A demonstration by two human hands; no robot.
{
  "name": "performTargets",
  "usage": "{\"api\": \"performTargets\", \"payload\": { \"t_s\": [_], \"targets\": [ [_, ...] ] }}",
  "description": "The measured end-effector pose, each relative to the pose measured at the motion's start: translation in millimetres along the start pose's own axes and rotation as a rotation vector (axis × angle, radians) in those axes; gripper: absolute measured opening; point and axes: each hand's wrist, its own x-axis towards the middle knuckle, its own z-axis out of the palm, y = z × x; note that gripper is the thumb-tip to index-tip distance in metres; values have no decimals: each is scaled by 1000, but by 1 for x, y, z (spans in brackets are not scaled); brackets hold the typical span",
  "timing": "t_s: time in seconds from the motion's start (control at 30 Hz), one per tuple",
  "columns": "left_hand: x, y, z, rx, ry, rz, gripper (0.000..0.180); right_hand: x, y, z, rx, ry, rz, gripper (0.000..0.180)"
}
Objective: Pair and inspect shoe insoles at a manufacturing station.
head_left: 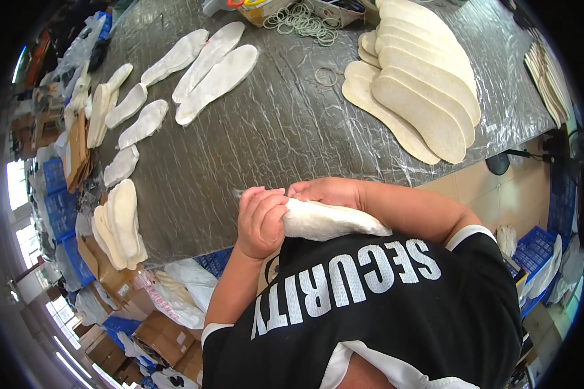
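Note:
Close to my chest, at the near edge of the table, I hold a fleecy white insole (334,222) roughly level, one end pointing to the right. My left hand (261,220) is closed around its left end, fingers curled over it. Behind the same end, my right hand (329,192) grips the far side with bent fingers; some fingertips are hidden by the insole. The fluffy side faces me, and a thin cream edge shows along its top.
The table (292,123) has a dark, wrinkled plastic cover. Fanned cream insoles (422,97) lie at the far right; loose white insoles (217,84) lie at the left. A stacked pile of insoles (120,223) sits on the left edge. Rubber bands (303,23) lie at the back.

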Motion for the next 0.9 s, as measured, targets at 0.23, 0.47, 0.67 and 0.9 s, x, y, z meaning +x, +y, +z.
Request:
{"api": "performTargets", "payload": {
  "t_s": [0.23,0.47,0.67,0.9],
  "targets": [
    [9,0,-12,31,-74,-96,12,-33,-31,17,-727,-194,-175,37],
    [35,25,-29,-82,-158,-267,23,-34,-36,15,-1048,-167,-159,39],
    [36,29,-32,-70,-279,-195,15,-22,-25,4,-670,-257,-112,38],
    [23,31,-17,-52,-219,-64,12,-15,-10,3,-28,-207,80,27]
  ]
}}
